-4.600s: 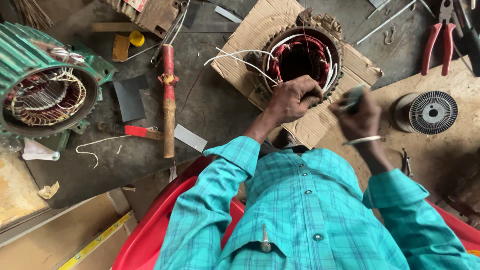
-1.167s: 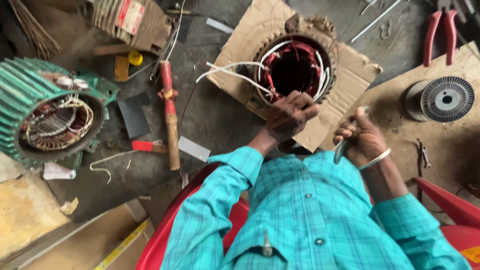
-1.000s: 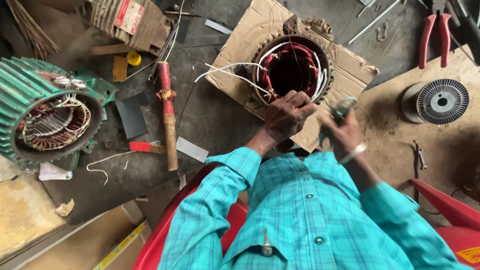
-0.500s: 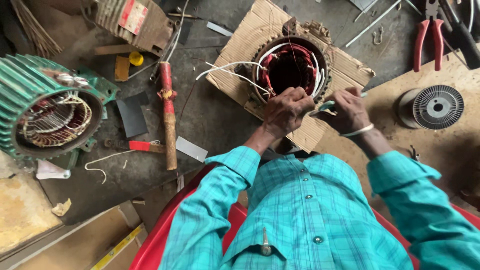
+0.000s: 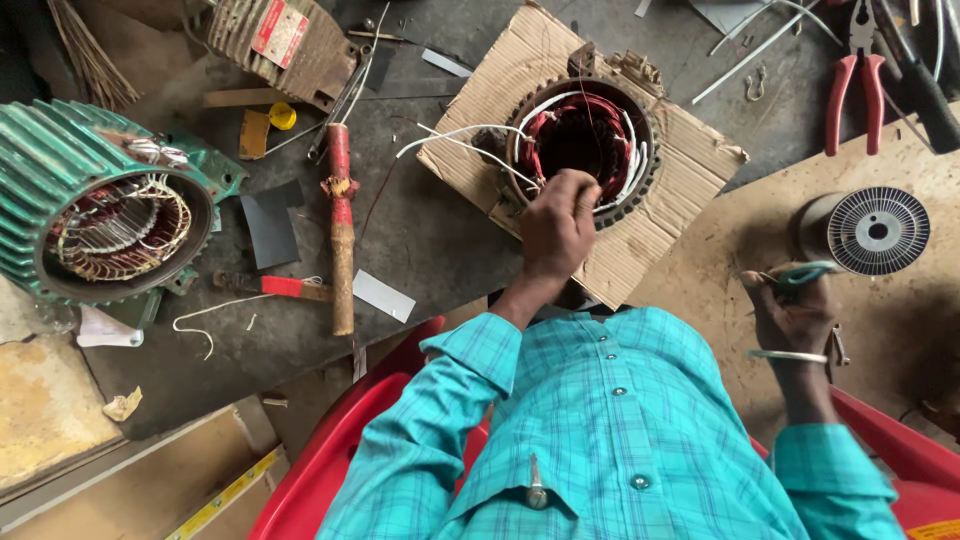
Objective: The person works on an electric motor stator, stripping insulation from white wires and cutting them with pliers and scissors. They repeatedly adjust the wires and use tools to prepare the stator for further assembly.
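- Stator core (image 5: 585, 140) sits on a cardboard sheet (image 5: 690, 165) on the workshop floor, just ahead of the person's knees; its bore faces up.
- Red-sleeved coils already lie in the slots around the whole visible ring, so insertion looks largely done. White lead wires (image 5: 455, 140) trail loose off the left rim toward the cardboard's left corner, not yet gathered or tied.
- Left hand (image 5: 557, 228) rests on the near rim of the core, fingers curled closed over the winding; whether it pinches a wire or only presses the coil cannot be told from this view.
- Right hand (image 5: 793, 312) is well apart from the core, over the board at the right, fingers wrapped shut around a small green-handled tool (image 5: 805, 272); tool type is too small to tell.
- Wire spool (image 5: 872, 230) stands just beyond the right hand, wire on it.
- Red-handled pliers (image 5: 852, 85) lie near the far right edge, untouched.
- Judgement: work stands at the dressing stage of the end windings; tying, lead connection and any lacing appear left to do.
- Green motor housing (image 5: 95, 205) lies at the left edge with its own windings exposed, not in hand; a red-handled wooden tool (image 5: 340, 230) lies between it and the cardboard.
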